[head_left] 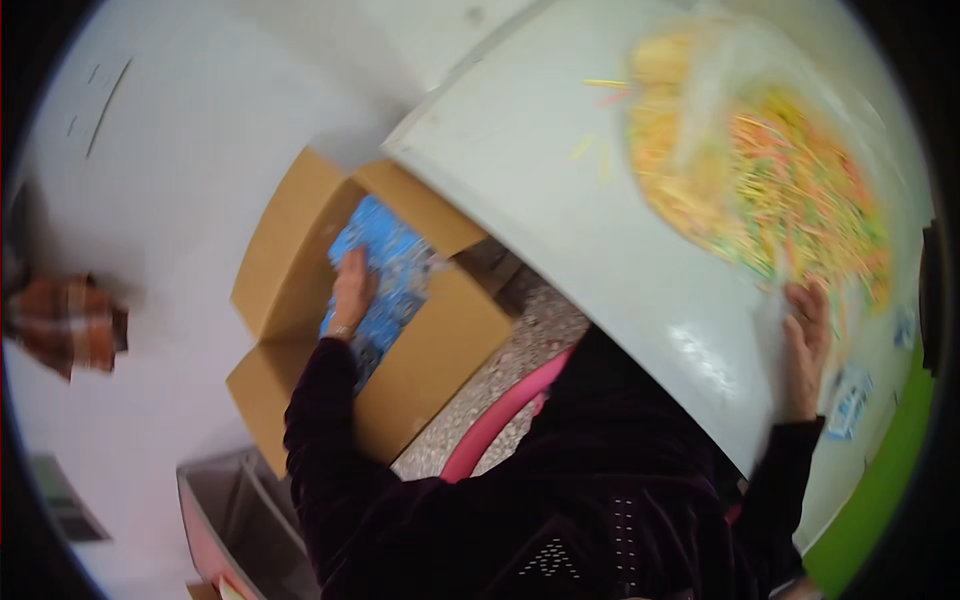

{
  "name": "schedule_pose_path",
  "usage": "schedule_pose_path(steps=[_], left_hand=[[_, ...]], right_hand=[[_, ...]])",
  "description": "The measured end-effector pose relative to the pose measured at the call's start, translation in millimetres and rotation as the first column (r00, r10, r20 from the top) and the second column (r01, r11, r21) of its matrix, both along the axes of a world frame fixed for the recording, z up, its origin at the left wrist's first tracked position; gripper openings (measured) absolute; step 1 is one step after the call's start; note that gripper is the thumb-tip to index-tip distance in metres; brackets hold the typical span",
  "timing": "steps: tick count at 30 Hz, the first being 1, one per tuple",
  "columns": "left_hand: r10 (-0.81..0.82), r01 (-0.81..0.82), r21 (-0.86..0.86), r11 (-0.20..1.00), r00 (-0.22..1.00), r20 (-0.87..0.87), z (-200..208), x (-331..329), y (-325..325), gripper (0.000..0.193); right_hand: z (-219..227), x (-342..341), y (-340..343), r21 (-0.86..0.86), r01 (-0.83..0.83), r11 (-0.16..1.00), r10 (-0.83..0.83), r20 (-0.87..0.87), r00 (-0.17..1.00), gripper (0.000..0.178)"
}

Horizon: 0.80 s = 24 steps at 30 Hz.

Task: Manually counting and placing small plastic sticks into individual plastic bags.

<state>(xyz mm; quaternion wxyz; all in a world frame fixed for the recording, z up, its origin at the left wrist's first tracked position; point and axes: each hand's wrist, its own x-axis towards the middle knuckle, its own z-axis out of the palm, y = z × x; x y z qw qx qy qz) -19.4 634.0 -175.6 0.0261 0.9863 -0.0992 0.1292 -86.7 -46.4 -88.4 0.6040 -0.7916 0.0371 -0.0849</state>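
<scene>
Inside an open cardboard box [440, 325] lies a heap of blue printed packets [395, 265]. My left hand [352, 290] reaches into it, its fingers stretched out and resting on the packets. On the white table to the right, a big pile of thin yellow, green and pink sticks [775, 180] lies partly under clear plastic film. My right hand [806, 325] is at the near edge of this pile, fingers bent together around a few of the sticks; blur hides how many. A small blue-and-white packet [849, 402] lies beside my right wrist.
The white table [560, 170] slants across the view, its corner close to the box flaps. A grey bin [240, 510] stands at lower left. A pink curved chair part [505, 415] shows above the speckled floor. Loose sticks [605, 84] lie by the pile.
</scene>
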Motion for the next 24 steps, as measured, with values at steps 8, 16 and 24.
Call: schedule_pose_path(steps=[8,16,24], left_hand=[[0.022,-0.014,0.167,0.986,0.999,-0.049,-17,12,-6,0.075],[0.504,-0.34,0.491,0.802,0.826,-0.253,73,34,-46,0.085],[-0.078,0.018,0.223,0.975,0.962,0.263,204,70,-190,0.051]], right_hand=[[34,-4,6,-0.026,0.037,0.999,-0.036,0.027,0.999,0.054],[77,-64,-58,-0.345,0.622,0.703,-0.539,0.312,0.782,0.035],[23,-135,-117,-0.608,0.666,0.432,-0.683,0.262,0.682,0.026]])
